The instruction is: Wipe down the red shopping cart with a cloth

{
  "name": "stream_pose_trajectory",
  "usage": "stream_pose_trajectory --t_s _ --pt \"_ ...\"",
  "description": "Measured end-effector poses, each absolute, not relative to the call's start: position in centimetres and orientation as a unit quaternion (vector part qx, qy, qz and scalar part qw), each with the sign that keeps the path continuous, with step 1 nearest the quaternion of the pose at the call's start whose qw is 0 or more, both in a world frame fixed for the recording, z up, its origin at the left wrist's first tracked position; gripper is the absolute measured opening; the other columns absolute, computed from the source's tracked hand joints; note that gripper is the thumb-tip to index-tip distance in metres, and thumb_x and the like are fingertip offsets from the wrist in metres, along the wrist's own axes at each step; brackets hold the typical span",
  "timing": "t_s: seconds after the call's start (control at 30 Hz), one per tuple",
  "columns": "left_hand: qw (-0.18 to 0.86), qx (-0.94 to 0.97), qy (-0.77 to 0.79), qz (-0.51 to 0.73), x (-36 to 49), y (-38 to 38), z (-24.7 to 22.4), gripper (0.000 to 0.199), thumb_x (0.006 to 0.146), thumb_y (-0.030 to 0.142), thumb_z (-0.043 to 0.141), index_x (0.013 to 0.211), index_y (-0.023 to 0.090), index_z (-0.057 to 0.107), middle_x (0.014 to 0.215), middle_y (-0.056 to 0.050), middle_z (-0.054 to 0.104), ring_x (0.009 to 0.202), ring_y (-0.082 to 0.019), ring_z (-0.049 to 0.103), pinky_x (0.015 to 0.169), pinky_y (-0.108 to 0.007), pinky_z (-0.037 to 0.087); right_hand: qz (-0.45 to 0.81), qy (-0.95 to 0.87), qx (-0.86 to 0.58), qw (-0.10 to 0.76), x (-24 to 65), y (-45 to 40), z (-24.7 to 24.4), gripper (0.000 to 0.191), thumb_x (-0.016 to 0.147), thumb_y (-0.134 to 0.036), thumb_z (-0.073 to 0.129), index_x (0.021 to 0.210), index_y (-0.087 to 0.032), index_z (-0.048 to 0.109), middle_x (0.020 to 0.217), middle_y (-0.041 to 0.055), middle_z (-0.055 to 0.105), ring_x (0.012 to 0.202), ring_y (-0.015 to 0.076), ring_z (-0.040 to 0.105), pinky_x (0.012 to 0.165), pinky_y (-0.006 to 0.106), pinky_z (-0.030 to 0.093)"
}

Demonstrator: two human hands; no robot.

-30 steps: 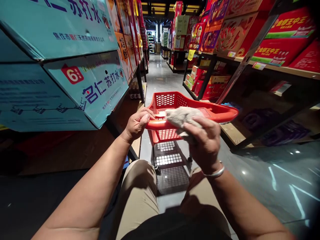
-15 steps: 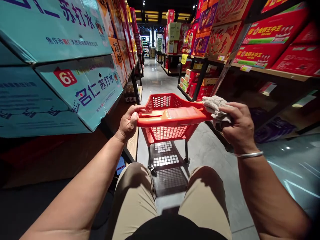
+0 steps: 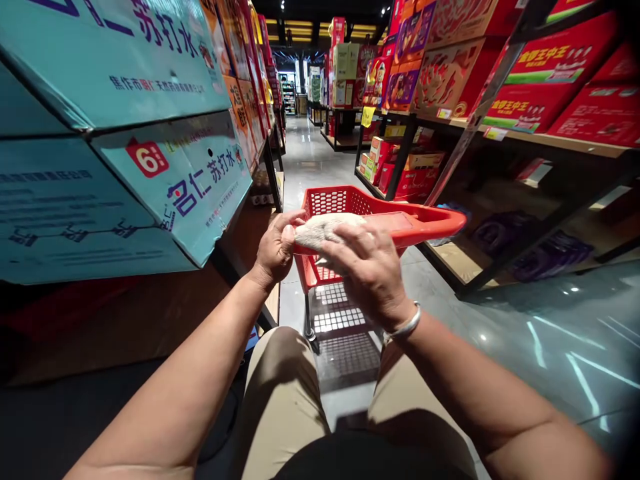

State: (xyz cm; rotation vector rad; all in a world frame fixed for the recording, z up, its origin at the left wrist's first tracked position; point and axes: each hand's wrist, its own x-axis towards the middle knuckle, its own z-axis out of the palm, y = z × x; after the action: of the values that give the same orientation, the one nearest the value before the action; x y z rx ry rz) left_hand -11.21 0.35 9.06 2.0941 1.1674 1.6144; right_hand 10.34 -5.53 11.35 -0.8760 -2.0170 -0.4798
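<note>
A red shopping cart [image 3: 440,220] with a perforated basket stands in front of my knees. At the left end of its handle, my left hand [image 3: 277,247] is closed around the bar. My right hand [image 3: 373,270] presses a pale grey cloth [image 3: 327,228] onto the handle, close to the left hand, its fingers bent over the fabric. The cloth and the right hand cover the left and middle stretch of the handle and part of the basket wall. The handle's right end is bare of hands.
Blue cartons [image 3: 175,173] are stacked close on the left, above a dark shelf frame. Red boxes [image 3: 545,87] fill a shelf on the right, with purple packs [image 3: 550,253] lower down. A grey tiled aisle [image 3: 310,150] runs ahead between the shelves.
My right hand has slid the cloth leftward along the handle, from its right end to beside my left hand. The left hand keeps its hold; the cart has turned slightly.
</note>
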Motion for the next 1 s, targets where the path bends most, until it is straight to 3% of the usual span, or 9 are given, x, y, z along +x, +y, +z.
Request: stream_pose_trajectory --t_s 0.07,0.17,0.3,0.47,0.57,0.67,0.77,0.87,1.0 --pt "0.102 0.702 0.422 0.564 -11.0 0.1 9.1 0.055 0.1 0.059 0.033 0.12 0.018 0.065 0.108 -0.008 0.069 0.1 -0.022 0.066 0.09 -0.036 0.052 -0.207 -0.82 -0.349 0.403 9.2 -5.5 11.5 0.03 0.091 -0.025 0.066 0.12 -0.034 0.07 0.134 0.0032 0.063 0.126 0.0299 0.049 0.105 0.05 0.045" --pt "0.076 0.699 0.424 0.57 -11.1 0.2 9.1 0.053 0.099 0.06 0.033 0.094 0.019 0.066 0.098 -0.007 0.069 0.096 -0.022 0.066 0.09 -0.036 0.052 -0.207 -0.838 -0.332 0.38 9.9 -5.2 12.3 0.029 0.092 -0.024 0.065 0.119 -0.033 0.07 0.135 0.0037 0.062 0.119 0.0268 0.053 0.103 0.048 0.047" --pt "0.086 0.714 0.397 0.571 -12.1 0.7 9.1 0.047 0.098 0.056 0.037 0.076 0.02 0.06 0.093 -0.007 0.068 0.099 -0.024 0.066 0.097 -0.039 0.052 -0.191 -0.814 -0.373 0.401 15.5 -4.9 13.3 0.028 0.092 -0.019 0.062 0.117 -0.029 0.07 0.13 0.0061 0.064 0.113 0.0263 0.057 0.097 0.046 0.049" --pt "0.003 0.671 0.484 0.561 -12.2 0.0 10.2 0.024 0.093 0.031 0.045 0.101 0.02 0.065 0.101 -0.005 0.071 0.097 -0.022 0.067 0.093 -0.037 0.052 -0.175 -0.722 -0.53 0.409 24.4 -3.2 13.0 0.033 0.083 -0.02 0.066 0.115 -0.025 0.071 0.127 0.0103 0.061 0.11 0.0319 0.059 0.092 0.049 0.049" --pt "-0.077 0.72 0.466 0.508 -9.9 -0.9 12.7 0.027 0.088 0.024 0.049 0.108 0.02 0.066 0.106 -0.005 0.07 0.099 -0.022 0.065 0.095 -0.037 0.052 -0.161 -0.682 -0.557 0.446 26.0 -2.1 12.3 0.035 0.082 -0.021 0.064 0.116 -0.026 0.07 0.127 0.0096 0.06 0.112 0.0315 0.059 0.093 0.049 0.05" --pt "-0.106 0.794 0.462 0.381 -6.5 -1.3 15.3 0.038 0.095 0.034 0.046 0.128 0.02 0.061 0.117 -0.007 0.067 0.108 -0.023 0.063 0.098 -0.037 0.051 -0.17 -0.666 -0.524 0.503 24.0 -2.0 11.6 0.034 0.083 -0.022 0.065 0.117 -0.027 0.069 0.124 0.0082 0.061 0.113 0.0306 0.059 0.097 0.052 0.048" --pt "-0.109 0.83 0.498 0.226 -3.6 -1.2 16.6 0.05 0.1 0.049 0.043 0.144 0.026 0.052 0.123 -0.008 0.064 0.11 -0.025 0.064 0.089 -0.036 0.053 -0.175 -0.694 -0.466 0.52 21.3 -2.6 11.0 0.033 0.083 -0.025 0.07 0.115 -0.028 0.07 0.126 0.0074 0.062 0.114 0.0309 0.059 0.1 0.052 0.047" --pt "-0.125 0.833 0.528 0.109 -2.7 -0.9 16.7 0.061 0.097 0.066 0.039 0.15 0.036 0.043 0.129 -0.007 0.061 0.097 -0.026 0.068 0.074 -0.035 0.053 -0.171 -0.732 -0.415 0.513 20.6 -3.1 10.6 0.029 0.086 -0.026 0.069 0.114 -0.031 0.071 0.127 0.0062 0.062 0.116 0.0309 0.059 0.1 0.051 0.048" --pt "-0.149 0.839 0.52 0.064 -3.3 -0.7 16.3 0.076 0.09 0.076 0.042 0.155 0.036 0.035 0.137 -0.009 0.057 0.098 -0.027 0.068 0.067 -0.032 0.05 -0.159 -0.723 -0.433 0.515 24.0 -2.0 10.3 0.033 0.084 -0.024 0.068 0.117 -0.031 0.07 0.132 0.0056 0.059 0.12 0.0312 0.058 0.102 0.053 0.049"
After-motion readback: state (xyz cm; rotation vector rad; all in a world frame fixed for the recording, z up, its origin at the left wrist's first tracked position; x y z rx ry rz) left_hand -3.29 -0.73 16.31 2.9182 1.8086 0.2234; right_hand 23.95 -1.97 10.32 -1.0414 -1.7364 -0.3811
